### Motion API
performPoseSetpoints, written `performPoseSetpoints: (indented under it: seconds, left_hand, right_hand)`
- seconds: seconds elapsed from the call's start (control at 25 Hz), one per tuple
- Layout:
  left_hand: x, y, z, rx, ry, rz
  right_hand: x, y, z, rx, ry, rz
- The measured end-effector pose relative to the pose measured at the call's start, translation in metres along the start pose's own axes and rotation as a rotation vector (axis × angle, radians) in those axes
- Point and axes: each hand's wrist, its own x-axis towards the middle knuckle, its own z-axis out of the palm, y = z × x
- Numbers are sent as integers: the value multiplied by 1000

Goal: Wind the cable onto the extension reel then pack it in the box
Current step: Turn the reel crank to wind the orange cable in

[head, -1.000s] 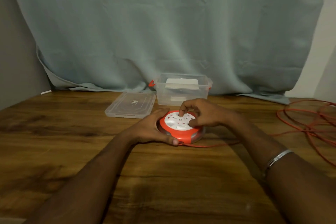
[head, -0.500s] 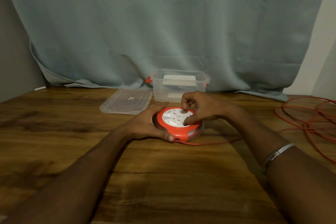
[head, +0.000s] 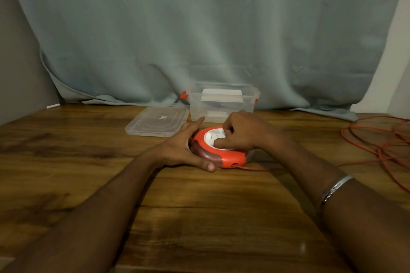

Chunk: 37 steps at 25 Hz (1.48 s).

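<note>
Head view: a round orange plastic extension reel (head: 221,153) with a white socket face lies flat on the brown wooden table (head: 199,217), near its middle. The left hand (head: 184,148) is against the reel's left side, palm to the rim, thumb along the near edge and index finger stretched out along the far edge, so it steadies the reel with nearly straight fingers. The right hand (head: 241,133) sits on top of the white face with its fingers curled, fingertips pressed down into the face; whether it pinches a knob there cannot be told.

A thin orange cable (head: 377,146) leaves the reel at its near right edge, runs right along the table and ends in a heap of loose loops at the right edge of the picture, well apart from the reel.

Just behind the reel stands a clear rectangular plastic box (head: 223,102) with orange clips, open on top, with 1 white flat item showing through its wall. Its clear flat plastic lid (head: 157,122) lies on the table beside it, to the left. A pale grey-blue cloth backdrop (head: 199,29) hangs behind the table. A silver metal bangle (head: 332,190) circles the right forearm.
</note>
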Motion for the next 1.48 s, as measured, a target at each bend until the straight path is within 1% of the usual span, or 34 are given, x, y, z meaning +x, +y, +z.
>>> performPoseSetpoints:
  seconds: [0.16,0.28,0.4,0.52,0.6,0.88,1.0,1.16,1.28,1.4,1.48]
  left_hand:
    - [-2,1,-1,26,9,0]
    - [-4,5,-3,37,-20,11]
    - [-5,7,-4,-5,-38,33]
    - [-4,7,-3,-45,-55,47]
    - [-3,7,-3,-84,-80,42]
    - [-5,9,0,-75,-3,62]
    - [-5,9,0,-63,7,60]
    - [-5,8,1,-71,20,76]
    - [-5,8,0,-68,18,99]
    - [-5,7,0,-75,13,99]
    - [-4,6,0,-80,9,92]
  right_hand:
    - [1,-6,6,50,29,-28]
    - [1,-4,1,102,4,-92]
    - [3,9,-12,210,-110,-149]
    - [4,26,-17,282,-281,-124]
    - [5,33,-14,322,-305,-104]
    - [1,29,-13,320,-212,-142]
    - [0,21,-8,255,-176,-137]
    - [0,10,0,123,-78,-101]
    - [1,-1,6,83,-22,-113]
    - [3,-4,3,102,19,-128]
    - [2,0,-5,177,12,-142]
